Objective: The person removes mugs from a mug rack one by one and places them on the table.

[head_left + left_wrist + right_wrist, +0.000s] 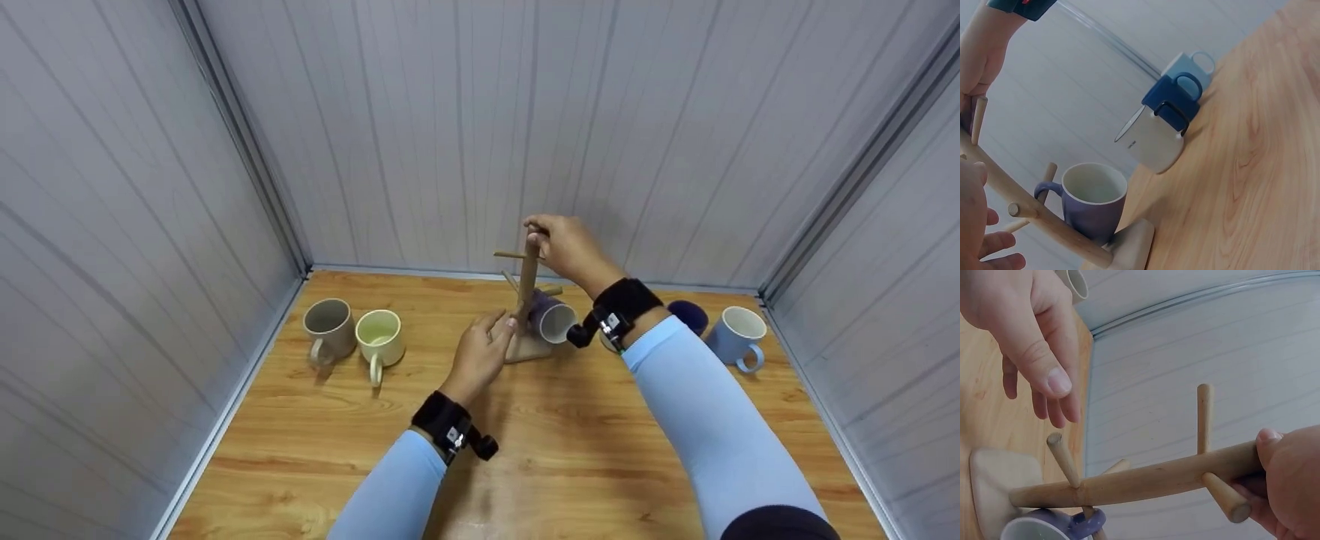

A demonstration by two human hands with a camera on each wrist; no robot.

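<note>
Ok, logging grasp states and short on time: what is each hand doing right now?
Left hand: open, fingers relaxed beside the mug tree's post, holding nothing.
Right hand: holding the top of the post.

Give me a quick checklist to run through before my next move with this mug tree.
1. Right hand grips the top of the mug tree: ok.
2. Left hand open beside the post, gripping nothing: ok.
3. Purple mug hangs by its handle on a lower peg: ok.
4. Tree base flat on the table: cannot tell.
5. Upper pegs free: ok.
6. Beige mug and cream mug stand apart from the tree: ok.
</note>
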